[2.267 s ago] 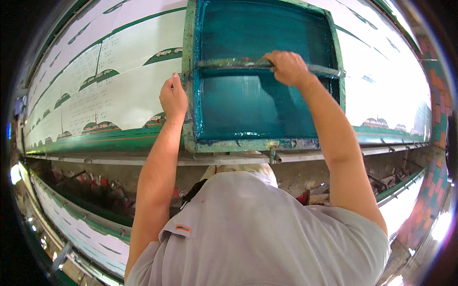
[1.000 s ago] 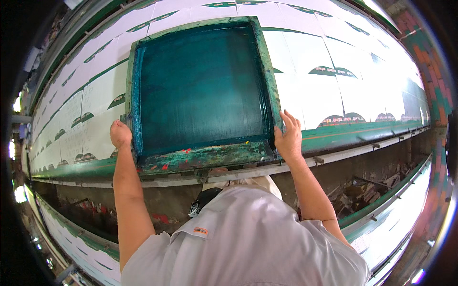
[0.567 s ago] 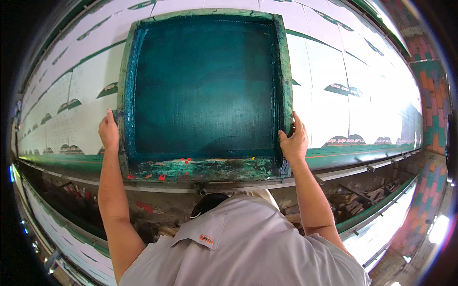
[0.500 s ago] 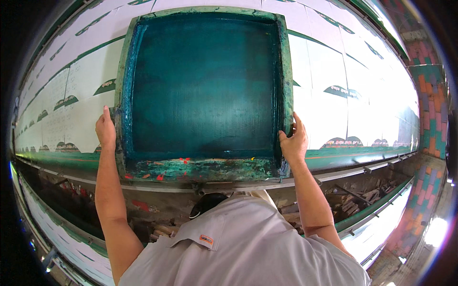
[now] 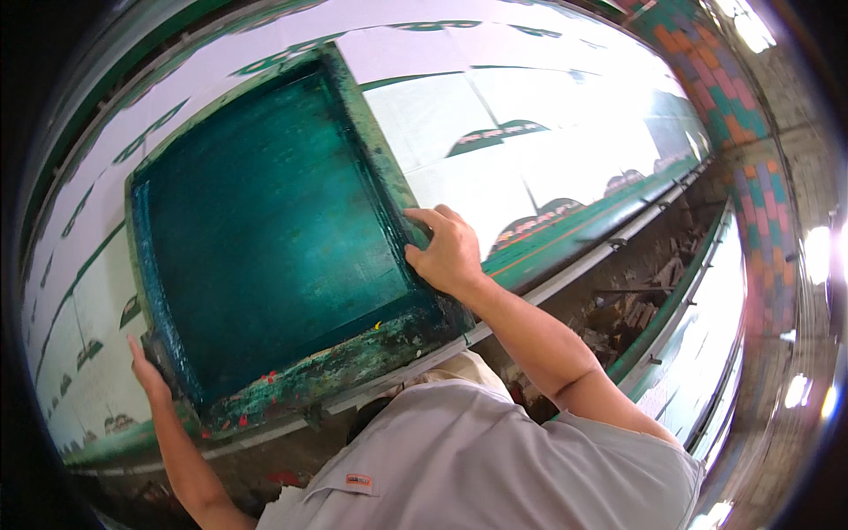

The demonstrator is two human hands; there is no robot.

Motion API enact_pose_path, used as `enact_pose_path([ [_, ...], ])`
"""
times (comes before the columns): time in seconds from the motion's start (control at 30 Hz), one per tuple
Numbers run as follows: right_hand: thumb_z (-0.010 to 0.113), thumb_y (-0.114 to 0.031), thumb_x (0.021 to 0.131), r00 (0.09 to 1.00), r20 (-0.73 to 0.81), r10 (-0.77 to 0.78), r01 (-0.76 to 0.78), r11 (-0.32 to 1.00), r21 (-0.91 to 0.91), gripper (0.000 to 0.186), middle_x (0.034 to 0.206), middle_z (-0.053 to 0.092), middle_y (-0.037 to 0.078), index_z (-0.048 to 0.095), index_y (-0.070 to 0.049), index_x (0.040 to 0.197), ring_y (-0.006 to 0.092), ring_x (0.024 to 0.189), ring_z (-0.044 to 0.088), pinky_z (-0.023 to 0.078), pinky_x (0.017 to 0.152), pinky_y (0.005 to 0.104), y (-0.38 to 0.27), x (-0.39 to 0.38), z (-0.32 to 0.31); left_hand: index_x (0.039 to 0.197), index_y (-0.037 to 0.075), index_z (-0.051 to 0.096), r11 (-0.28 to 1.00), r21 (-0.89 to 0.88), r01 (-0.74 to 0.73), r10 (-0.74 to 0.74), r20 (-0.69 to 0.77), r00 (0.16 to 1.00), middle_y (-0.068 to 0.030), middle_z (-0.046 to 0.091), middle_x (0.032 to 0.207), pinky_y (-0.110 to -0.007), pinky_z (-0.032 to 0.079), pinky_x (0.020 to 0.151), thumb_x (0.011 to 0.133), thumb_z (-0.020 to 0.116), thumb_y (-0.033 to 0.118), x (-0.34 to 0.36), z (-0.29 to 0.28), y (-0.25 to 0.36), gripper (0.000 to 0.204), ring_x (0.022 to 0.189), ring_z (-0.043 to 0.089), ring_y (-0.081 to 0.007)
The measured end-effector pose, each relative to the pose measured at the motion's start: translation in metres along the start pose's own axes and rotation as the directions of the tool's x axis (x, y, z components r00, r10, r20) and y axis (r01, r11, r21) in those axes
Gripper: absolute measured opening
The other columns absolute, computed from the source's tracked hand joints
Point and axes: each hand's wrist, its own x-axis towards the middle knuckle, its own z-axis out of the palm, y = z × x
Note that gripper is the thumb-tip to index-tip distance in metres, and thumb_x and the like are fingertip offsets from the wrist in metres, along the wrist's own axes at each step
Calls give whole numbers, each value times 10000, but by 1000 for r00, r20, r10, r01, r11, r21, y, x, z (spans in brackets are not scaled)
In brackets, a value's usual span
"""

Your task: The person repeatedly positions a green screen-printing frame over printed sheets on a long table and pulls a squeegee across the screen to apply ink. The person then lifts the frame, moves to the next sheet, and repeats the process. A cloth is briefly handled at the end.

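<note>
A screen-printing frame (image 5: 375, 141) with a greenish, paint-stained wooden rim surrounds a dark teal mesh (image 5: 265, 221). It sits tilted in the view over a long table of white printed sheets. My right hand (image 5: 450, 252) grips the right rim near the lower corner, thumb toward the inside. At the lower left side, my left hand (image 5: 150, 375) holds the outer edge, one digit stretched upward; its other fingers are mostly hidden. Thick teal ink (image 5: 168, 291) shines along the inner left edge. Red and yellow specks dot the near rim.
White sheets with green arched prints (image 5: 499, 137) cover the table on both sides. A metal rail (image 5: 574, 265) runs along its near edge. Below lies a gap with wood scraps (image 5: 640, 305), then another table (image 5: 689, 353). Multicoloured bricks (image 5: 707, 79) line the right.
The whole view has turned, so the frame and table now look slanted, with the frame farther left. My hands stay at the frame's two sides; my right thumb still overlaps the rim.
</note>
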Motion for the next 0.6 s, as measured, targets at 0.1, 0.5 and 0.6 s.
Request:
enact_pose_path([
  [0.1,865,-182,790,1000,15,22,-21,999,-30,511,1104,726,138,806,-156,1297,357,1071,724,590,967,463,2,22,-45,1249,-46,782,995,-48,84,-80,77,994,-130,801,1195,-379,554,1067,1077,553,740,-28,9,41,837,1072,749,-259],
  [0.5,839,-123,765,995,-82,55,-56,998,-4,557,1215,757,167,812,-156,1320,349,1098,760,604,1010,452,51,50,-84,1207,6,782,911,-362,195,-83,303,949,-121,819,1165,-426,559,1052,1043,541,799,-75,59,52,845,1068,753,-269],
  [0.6,834,-106,763,988,-125,89,-93,995,-21,599,1230,760,164,794,-163,1358,347,1134,755,601,1018,453,44,45,-81,1154,38,791,916,-358,182,-77,289,954,-105,816,1168,-415,551,1042,1040,536,808,-73,63,48,819,1061,744,-260],
])
